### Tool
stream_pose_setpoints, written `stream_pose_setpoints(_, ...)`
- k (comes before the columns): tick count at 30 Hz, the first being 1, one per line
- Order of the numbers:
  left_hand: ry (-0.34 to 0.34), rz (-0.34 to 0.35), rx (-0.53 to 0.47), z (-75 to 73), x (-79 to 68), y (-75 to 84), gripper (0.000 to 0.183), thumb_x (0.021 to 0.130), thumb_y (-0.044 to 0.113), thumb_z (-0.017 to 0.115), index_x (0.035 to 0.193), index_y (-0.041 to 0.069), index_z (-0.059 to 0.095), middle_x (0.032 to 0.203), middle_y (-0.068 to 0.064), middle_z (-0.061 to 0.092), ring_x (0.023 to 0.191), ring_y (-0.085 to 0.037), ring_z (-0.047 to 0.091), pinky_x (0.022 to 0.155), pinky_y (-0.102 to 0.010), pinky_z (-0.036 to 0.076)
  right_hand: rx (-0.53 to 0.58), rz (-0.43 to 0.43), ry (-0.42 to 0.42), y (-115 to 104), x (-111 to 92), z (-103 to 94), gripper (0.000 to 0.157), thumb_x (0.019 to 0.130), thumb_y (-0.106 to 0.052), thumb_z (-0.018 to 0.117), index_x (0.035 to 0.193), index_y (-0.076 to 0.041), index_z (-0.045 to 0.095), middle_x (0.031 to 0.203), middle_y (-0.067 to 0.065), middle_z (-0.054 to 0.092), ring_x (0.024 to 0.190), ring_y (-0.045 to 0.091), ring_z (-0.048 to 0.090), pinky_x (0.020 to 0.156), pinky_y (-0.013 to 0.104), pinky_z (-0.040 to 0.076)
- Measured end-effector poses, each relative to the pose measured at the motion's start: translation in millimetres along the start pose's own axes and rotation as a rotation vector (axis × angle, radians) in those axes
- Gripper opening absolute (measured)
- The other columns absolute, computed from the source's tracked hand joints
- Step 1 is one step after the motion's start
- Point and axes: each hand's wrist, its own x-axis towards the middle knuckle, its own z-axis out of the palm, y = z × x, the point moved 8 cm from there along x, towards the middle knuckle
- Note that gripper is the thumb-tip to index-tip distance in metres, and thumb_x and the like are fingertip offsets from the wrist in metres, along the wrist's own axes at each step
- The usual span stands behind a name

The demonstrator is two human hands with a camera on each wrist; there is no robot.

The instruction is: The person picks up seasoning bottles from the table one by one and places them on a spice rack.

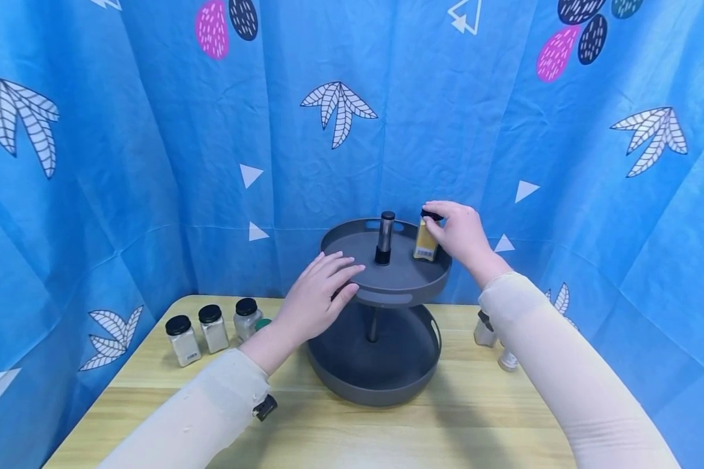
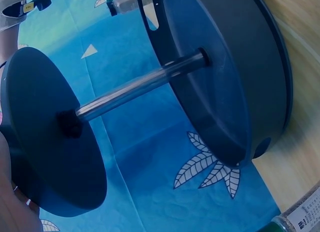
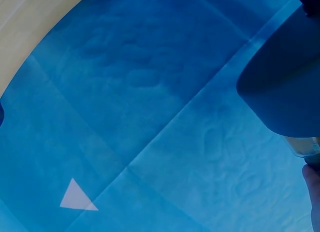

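A grey two-tier turntable [image 1: 381,299] stands on the wooden table, its tiers joined by a central post [image 1: 385,238]. My right hand [image 1: 459,233] pinches a yellow-filled spice jar [image 1: 426,244] around its black lid, with the jar upright at the right side of the upper tier. At the left rim of that tier lies my left hand [image 1: 317,293], fingers extended over the edge and nothing in its grasp. Its fingers [image 2: 20,212] also show beside the upper tier in the left wrist view. The right wrist view catches only a bit of the jar [image 3: 305,146] below the tier.
Several black-lidded jars [image 1: 214,329] stand at the table's left, one green lid [image 1: 263,323] partly behind my left arm. At the right, a dark-topped jar [image 1: 484,329] and a small clear container [image 1: 508,360] sit near my right sleeve. A blue patterned curtain [image 1: 340,182] hangs behind.
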Motion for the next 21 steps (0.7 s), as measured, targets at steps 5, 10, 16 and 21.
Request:
stream_pose_setpoints(5, 0.003, -0.001, -0.002, -0.5, -0.8, -0.4, 0.041, 0.106, 0.041, 0.048, 0.141, 0.022, 0.059, 0.146, -0.005, 0.054, 0.144, -0.024, 0.038, 0.121, -0.05, 0.022, 0.0, 0.013, -0.022, 2.2, 0.3, 2.8, 0.031, 0.097, -0.014, 0.067, 0.127, -0.005, 0.069, 0.132, 0.014, 0.064, 0.121, 0.032, 0.061, 0.094, 0.05, 0.054)
stream_pose_setpoints(10, 0.002, 0.0, -0.01, -0.9, -1.0, 0.6, 0.041, 0.106, 0.041, 0.047, 0.141, 0.022, 0.059, 0.146, -0.005, 0.054, 0.144, -0.024, 0.038, 0.122, -0.048, 0.02, 0.001, 0.027, -0.032, 3.7, 0.4, 3.4, 0.032, 0.097, -0.015, 0.068, 0.128, -0.006, 0.069, 0.133, 0.014, 0.064, 0.121, 0.032, 0.061, 0.094, 0.051, 0.054)
stream_pose_setpoints(16, 0.006, 0.004, -0.016, -1.2, -0.9, 1.2, 0.041, 0.106, 0.04, 0.048, 0.141, 0.021, 0.059, 0.145, -0.006, 0.055, 0.144, -0.024, 0.038, 0.123, -0.047, 0.019, 0.007, 0.029, -0.032, 2.9, 0.2, 2.7, 0.032, 0.097, -0.016, 0.068, 0.127, -0.005, 0.068, 0.132, 0.014, 0.064, 0.12, 0.032, 0.061, 0.094, 0.051, 0.054)
stream_pose_setpoints(21, 0.016, 0.011, -0.015, -0.9, -0.5, 0.9, 0.041, 0.106, 0.04, 0.048, 0.14, 0.021, 0.06, 0.145, -0.005, 0.055, 0.144, -0.024, 0.038, 0.123, -0.046, 0.018, 0.008, 0.025, -0.028, 2.2, 0.3, 1.2, 0.032, 0.097, -0.015, 0.068, 0.127, -0.005, 0.069, 0.132, 0.015, 0.064, 0.121, 0.033, 0.061, 0.095, 0.051, 0.053)
